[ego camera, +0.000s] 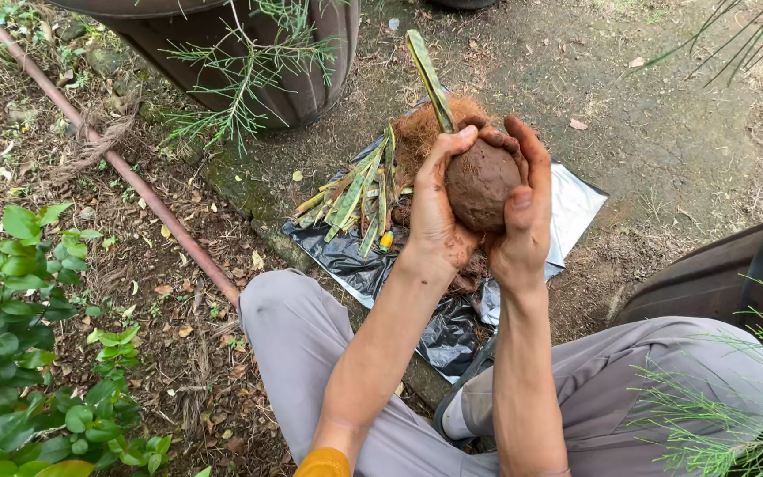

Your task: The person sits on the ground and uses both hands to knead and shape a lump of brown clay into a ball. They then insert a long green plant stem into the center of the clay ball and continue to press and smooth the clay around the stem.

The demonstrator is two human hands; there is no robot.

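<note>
Both my hands cup a round ball of brown mud (480, 183) with a long striped green leaf (428, 79) sticking up out of its top. My left hand (435, 212) wraps the ball's left side, thumb up near the leaf's base. My right hand (523, 208) presses against the right side, fingers curled over the top. Under the hands lies a black and silver plastic sheet (576, 208) on the ground, with a bundle of cut striped leaves (355, 194) and a heap of brown fibre (417, 132) on it.
A large dark pot (311, 79) stands behind the sheet, and another dark pot (717, 274) sits at the right. A rusty pipe (117, 159) runs diagonally at the left. Green shrubs (19, 336) fill the lower left. My grey-trousered knees (284, 318) frame the sheet.
</note>
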